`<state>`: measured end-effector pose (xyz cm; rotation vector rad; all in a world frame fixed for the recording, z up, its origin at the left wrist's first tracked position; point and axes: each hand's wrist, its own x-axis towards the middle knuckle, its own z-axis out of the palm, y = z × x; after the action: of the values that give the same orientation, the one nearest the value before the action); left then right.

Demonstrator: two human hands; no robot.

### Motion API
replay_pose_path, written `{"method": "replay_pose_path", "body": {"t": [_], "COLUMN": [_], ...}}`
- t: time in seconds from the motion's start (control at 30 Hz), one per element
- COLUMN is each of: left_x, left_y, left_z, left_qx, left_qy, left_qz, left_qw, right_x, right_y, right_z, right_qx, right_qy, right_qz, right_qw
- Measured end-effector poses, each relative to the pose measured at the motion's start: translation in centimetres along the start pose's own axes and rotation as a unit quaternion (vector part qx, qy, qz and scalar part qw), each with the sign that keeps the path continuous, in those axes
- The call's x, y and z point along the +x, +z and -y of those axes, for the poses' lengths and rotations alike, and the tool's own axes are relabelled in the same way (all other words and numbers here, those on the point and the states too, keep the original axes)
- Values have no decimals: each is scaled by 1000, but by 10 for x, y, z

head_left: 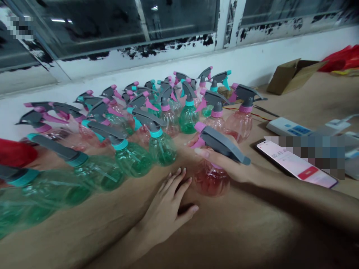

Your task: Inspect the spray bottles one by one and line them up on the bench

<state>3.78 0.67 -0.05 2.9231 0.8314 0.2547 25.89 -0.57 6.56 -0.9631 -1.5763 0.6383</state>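
A pink spray bottle (212, 181) with a grey and pink trigger head stands upright on the brown tabletop. My right hand (224, 160) is closed around its neck, just under the head. My left hand (165, 211) lies flat on the table with fingers stretched out, a little left of that bottle and touching nothing else. Closest beyond the left fingertips is a green spray bottle (162, 149) with a turquoise collar. Another green spray bottle (133, 160) stands left of it, and a pink one (239, 121) is behind my right hand.
Several more green and pink spray bottles crowd the table toward the wall. On the right lie a phone (297, 162) and a white power strip (288, 127). An open cardboard box (291, 76) and a red bag (342, 59) sit farther back. Red material (17, 153) shows at left.
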Motion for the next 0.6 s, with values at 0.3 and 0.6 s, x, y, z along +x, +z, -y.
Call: {"method": "replay_pose_path", "body": {"t": [0.3,0.6], "left_x": [0,0], "left_y": [2,2], "left_z": [2,1], "left_qx": [2,2], "left_qy": [4,-2], "left_qz": [-1,7], "left_qw": [1000,1000], "right_x": [1,1], "right_y": [-3,-4], "right_z": [-1,2], "right_qx": [-39,-17], "right_qy": [-7,10], "right_qz": [10,12], "right_qw": [999,1000]}}
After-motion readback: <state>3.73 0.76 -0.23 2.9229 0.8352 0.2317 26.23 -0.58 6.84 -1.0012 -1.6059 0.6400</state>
